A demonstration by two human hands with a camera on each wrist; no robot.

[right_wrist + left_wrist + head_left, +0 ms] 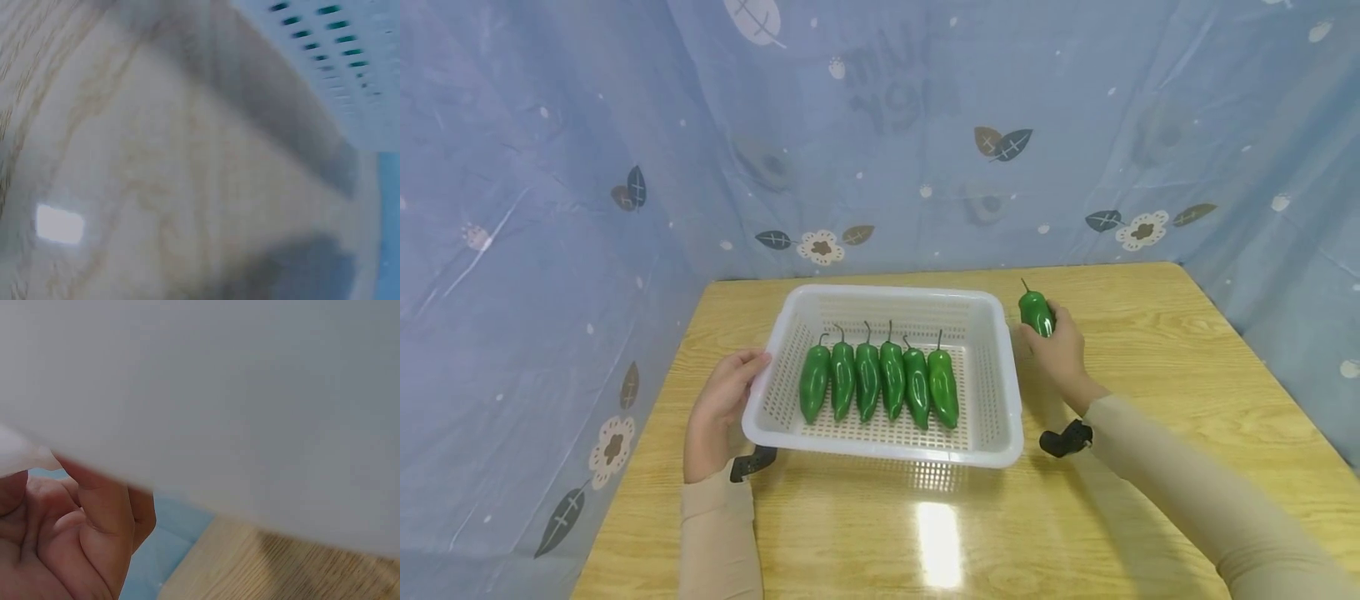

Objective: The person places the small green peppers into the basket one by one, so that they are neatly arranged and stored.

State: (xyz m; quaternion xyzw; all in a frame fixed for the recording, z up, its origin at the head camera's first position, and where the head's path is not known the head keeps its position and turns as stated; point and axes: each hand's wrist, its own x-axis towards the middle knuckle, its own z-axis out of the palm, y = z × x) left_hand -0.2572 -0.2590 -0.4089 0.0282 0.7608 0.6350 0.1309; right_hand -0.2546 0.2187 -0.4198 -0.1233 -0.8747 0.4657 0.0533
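Note:
A white plastic basket (880, 454) stands in the middle, with several green peppers (867, 375) lying in a row inside it, stems away from me. At its left rim, my left hand (724, 392) grips the basket edge between thumb and fingers. The left wrist view shows that hand (81, 531) partly hidden by the blurred basket wall (206, 412). Just right of the basket, my right hand (1057, 350) holds another green pepper (1036, 312), its stem pointing up and away. The right wrist view shows the basket's slotted side (356, 75) but neither the right hand nor its pepper.
The basket is on a light wooden table (1150, 358). Blue patterned cloth (880, 150) hangs behind the table and along both sides. Light glares off the tabletop in front of the basket. A black wrist device (1066, 438) sits at the right cuff, another (752, 462) at the left.

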